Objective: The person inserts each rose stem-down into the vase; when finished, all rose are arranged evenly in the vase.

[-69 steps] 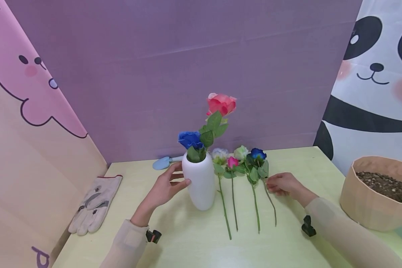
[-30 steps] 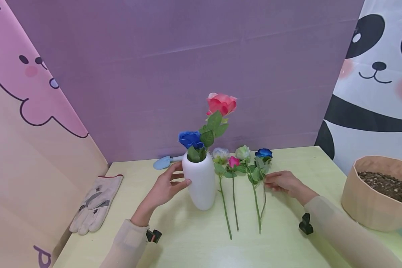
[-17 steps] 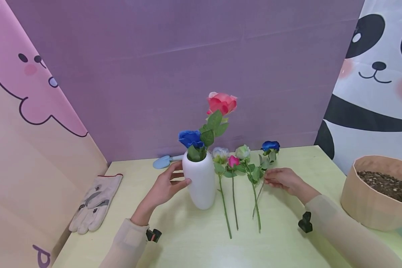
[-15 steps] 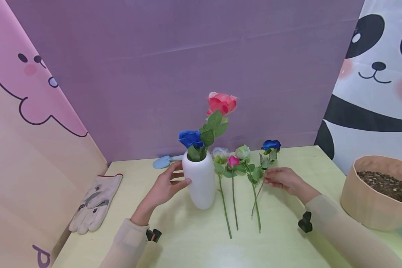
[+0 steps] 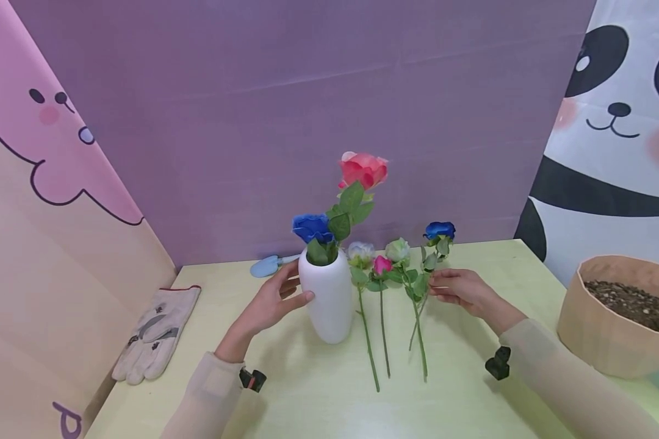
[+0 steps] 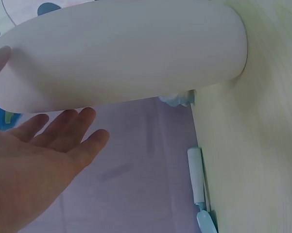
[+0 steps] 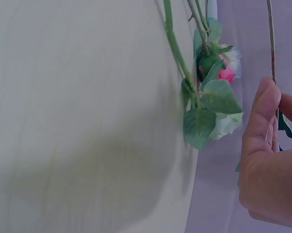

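Note:
My left hand (image 5: 274,299) is at the white vase (image 5: 329,305), its thumb on the front and its fingers round the far side. In the left wrist view the fingers (image 6: 73,128) lie loosely curved along the vase wall. A blue rose (image 5: 314,228) and a taller coral-pink rose (image 5: 364,171) stand in the vase. My right hand (image 5: 464,291) pinches the stem of another blue rose (image 5: 439,230) between thumb and fingertips, its bloom raised. In the right wrist view that stem (image 7: 272,43) shows above the fingertips, apart from the table.
Beside the vase lie a white rose (image 5: 360,251), a small pink rose (image 5: 381,264) and a pale green rose (image 5: 398,249). Behind it is a blue trowel (image 5: 265,266). Work gloves (image 5: 156,335) lie at left. A fabric pot (image 5: 609,323) of soil stands at right.
The right hand has lifted the blue rose off the table; its bloom rose and its stem swung left behind the pale green rose's stem. The left hand and vase stay nearly still.

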`<state>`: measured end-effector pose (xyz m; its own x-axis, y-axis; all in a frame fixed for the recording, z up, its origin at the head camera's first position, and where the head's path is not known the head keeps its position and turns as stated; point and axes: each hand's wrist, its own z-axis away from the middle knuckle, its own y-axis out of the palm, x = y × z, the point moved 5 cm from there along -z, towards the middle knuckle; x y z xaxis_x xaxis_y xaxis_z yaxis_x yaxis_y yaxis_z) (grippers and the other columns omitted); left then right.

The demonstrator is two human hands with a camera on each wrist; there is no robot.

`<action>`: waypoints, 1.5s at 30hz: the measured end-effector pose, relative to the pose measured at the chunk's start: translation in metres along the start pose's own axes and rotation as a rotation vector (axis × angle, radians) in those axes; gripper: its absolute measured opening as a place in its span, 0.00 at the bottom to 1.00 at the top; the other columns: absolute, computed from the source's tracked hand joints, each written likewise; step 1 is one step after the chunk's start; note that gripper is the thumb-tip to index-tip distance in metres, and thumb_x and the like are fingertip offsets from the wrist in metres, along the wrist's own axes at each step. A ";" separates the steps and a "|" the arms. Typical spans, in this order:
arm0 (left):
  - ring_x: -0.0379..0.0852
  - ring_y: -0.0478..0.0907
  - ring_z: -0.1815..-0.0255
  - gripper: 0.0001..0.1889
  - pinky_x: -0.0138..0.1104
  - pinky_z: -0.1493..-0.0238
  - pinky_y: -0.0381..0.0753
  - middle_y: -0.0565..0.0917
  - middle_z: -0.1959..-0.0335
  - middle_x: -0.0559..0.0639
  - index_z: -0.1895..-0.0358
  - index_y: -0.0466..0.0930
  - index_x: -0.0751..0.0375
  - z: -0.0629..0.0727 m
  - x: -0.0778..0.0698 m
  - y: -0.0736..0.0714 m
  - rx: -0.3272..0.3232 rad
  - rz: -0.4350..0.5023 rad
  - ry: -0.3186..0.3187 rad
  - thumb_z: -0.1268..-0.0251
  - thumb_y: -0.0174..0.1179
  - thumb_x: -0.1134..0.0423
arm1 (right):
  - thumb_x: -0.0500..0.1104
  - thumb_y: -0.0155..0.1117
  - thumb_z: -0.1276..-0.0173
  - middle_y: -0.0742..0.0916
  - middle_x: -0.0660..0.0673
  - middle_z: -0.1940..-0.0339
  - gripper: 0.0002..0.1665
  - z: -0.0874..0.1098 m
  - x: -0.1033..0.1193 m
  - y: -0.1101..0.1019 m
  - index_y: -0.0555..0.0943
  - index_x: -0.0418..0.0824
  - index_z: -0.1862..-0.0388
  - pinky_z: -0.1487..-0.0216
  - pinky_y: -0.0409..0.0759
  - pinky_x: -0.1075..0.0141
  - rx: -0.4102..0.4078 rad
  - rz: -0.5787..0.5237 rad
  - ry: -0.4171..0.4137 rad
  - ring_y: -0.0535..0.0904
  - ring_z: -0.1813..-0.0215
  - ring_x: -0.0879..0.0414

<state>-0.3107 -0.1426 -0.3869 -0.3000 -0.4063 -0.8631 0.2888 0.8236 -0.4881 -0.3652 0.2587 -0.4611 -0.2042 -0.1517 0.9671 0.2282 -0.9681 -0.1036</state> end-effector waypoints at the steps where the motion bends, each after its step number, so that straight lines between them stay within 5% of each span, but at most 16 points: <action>1: 0.59 0.65 0.24 0.43 0.53 0.24 0.65 0.65 0.23 0.52 0.21 0.53 0.46 -0.001 0.000 0.000 0.011 0.006 0.001 0.36 0.67 0.48 | 0.40 0.60 0.25 0.88 0.54 0.57 0.37 0.001 0.001 0.001 0.58 0.23 0.27 0.55 0.86 0.73 0.005 -0.004 -0.002 0.87 0.58 0.65; 10: 0.59 0.58 0.20 0.46 0.54 0.21 0.57 0.59 0.21 0.55 0.20 0.47 0.51 -0.006 -0.003 0.003 0.052 0.049 0.021 0.35 0.66 0.52 | 0.41 0.62 0.27 0.88 0.55 0.58 0.36 0.006 0.011 0.010 0.60 0.24 0.29 0.56 0.85 0.73 0.029 -0.023 -0.025 0.86 0.58 0.66; 21: 0.59 0.64 0.24 0.45 0.60 0.23 0.59 0.63 0.24 0.52 0.23 0.53 0.49 -0.006 -0.004 0.005 -0.006 0.054 -0.009 0.39 0.70 0.52 | 0.41 0.61 0.26 0.87 0.58 0.63 0.34 0.010 0.018 0.014 0.61 0.25 0.30 0.57 0.85 0.74 0.026 -0.031 -0.024 0.87 0.58 0.66; 30: 0.52 0.72 0.31 0.46 0.55 0.34 0.76 0.69 0.32 0.48 0.28 0.58 0.48 -0.003 -0.006 0.011 -0.082 0.044 -0.025 0.47 0.75 0.48 | 0.43 0.61 0.25 0.88 0.58 0.63 0.32 0.013 0.025 0.019 0.64 0.25 0.33 0.54 0.85 0.73 0.025 -0.043 -0.059 0.87 0.55 0.63; 36: 0.52 0.73 0.34 0.46 0.50 0.38 0.79 0.69 0.34 0.48 0.29 0.58 0.49 -0.002 -0.008 0.013 -0.111 0.034 -0.031 0.49 0.76 0.47 | 0.44 0.61 0.25 0.87 0.57 0.63 0.29 0.016 0.032 0.025 0.66 0.26 0.35 0.55 0.85 0.74 0.036 -0.052 -0.082 0.87 0.56 0.63; 45: 0.52 0.72 0.32 0.44 0.55 0.27 0.68 0.71 0.32 0.48 0.28 0.60 0.46 0.001 -0.005 0.012 -0.111 0.049 -0.046 0.46 0.74 0.46 | 0.41 0.61 0.25 0.88 0.57 0.66 0.17 0.023 0.046 0.031 0.71 0.33 0.44 0.58 0.85 0.73 -0.009 -0.106 -0.154 0.87 0.60 0.64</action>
<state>-0.3052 -0.1315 -0.3888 -0.2454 -0.3800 -0.8918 0.1987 0.8807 -0.4300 -0.3452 0.2260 -0.4141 -0.0785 -0.0173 0.9968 0.2043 -0.9789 -0.0009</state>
